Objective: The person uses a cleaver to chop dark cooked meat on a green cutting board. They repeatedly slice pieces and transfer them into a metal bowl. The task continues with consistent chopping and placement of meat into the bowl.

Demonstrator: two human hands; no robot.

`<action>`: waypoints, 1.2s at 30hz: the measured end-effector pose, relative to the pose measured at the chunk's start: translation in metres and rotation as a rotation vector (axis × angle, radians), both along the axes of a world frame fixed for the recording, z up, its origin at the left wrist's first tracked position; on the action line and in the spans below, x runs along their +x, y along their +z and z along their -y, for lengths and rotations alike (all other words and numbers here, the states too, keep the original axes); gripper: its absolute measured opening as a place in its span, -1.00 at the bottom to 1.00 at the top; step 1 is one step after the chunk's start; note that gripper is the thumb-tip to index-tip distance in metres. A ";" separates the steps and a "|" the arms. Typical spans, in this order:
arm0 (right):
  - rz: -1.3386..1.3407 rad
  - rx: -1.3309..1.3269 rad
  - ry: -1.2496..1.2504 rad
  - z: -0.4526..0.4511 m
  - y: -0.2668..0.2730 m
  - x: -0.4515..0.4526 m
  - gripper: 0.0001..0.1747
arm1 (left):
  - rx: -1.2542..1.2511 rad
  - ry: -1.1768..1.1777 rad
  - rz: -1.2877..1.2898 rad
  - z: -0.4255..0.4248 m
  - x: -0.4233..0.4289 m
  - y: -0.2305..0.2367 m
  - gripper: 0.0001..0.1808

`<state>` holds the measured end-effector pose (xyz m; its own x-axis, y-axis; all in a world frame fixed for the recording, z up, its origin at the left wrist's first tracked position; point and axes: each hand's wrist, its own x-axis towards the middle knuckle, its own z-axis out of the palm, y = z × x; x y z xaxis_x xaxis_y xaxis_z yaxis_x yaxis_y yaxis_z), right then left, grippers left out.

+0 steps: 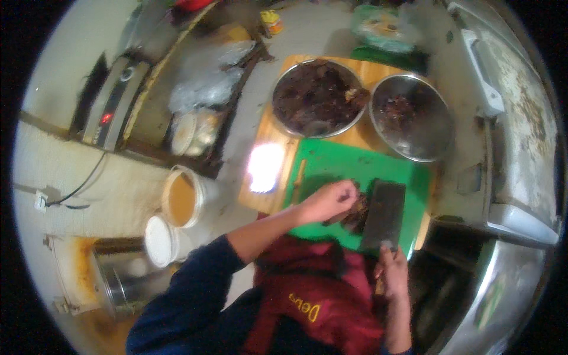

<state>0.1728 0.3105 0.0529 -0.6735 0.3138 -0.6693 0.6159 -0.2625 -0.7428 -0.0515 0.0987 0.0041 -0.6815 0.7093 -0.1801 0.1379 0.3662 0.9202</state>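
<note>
On a green cutting board [337, 155] lies a small heap of dark, brownish food [356, 217], blurred, perhaps meat. My left hand [339, 197] is curled at the heap's upper left, its fingers drawn together; whether they pinch a piece cannot be told. My right hand [392, 270] grips the handle of a broad-bladed cleaver [385, 213], whose dark blade covers the board just right of the heap. Beyond the board, a round metal bowl [293, 129] is full of dark pieces. Beside it at the right, a second metal bowl [417, 157] holds fewer of them.
A wooden board [262, 133] lies under the green one and the bowls. At the left stand a white bucket of orange-brown contents [179, 199] and a white-topped container [159, 242]. Beyond the bowls is a green plastic bag [381, 29]; a worn white appliance [519, 102] stands right.
</note>
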 end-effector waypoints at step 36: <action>-0.011 0.628 0.227 -0.027 0.003 0.071 -0.65 | -0.104 -0.034 -0.349 -0.001 0.004 -0.024 -0.35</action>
<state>0.2441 0.3377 0.0556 -0.7747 0.4914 -0.3979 0.5960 0.3575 -0.7190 -0.0477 0.0999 -0.0199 -0.6909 0.7229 -0.0133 0.4507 0.4450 0.7739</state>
